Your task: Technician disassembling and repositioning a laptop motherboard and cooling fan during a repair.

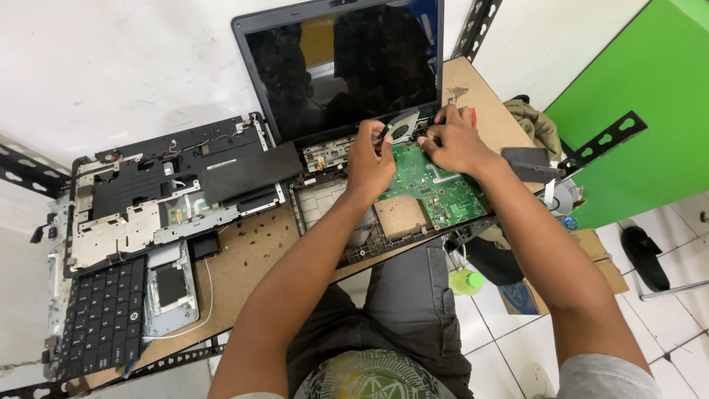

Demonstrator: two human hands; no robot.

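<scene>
Both hands, left (369,164) and right (452,140), pinch the flat green circuit board (432,188).

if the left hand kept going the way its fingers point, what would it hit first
Most likely the round cooling fan right past the left hand, at the far edge of the green circuit board. Beyond that stands the dark laptop screen. Depth is hard to judge from above.

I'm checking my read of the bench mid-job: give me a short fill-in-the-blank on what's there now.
1. Both hands, left hand and right hand, rest on the ____ circuit board.
2. The detached keyboard lies at the table's ____ end.
3. The laptop screen is ____, showing only reflections.

Missing words: green; left; dark
</scene>
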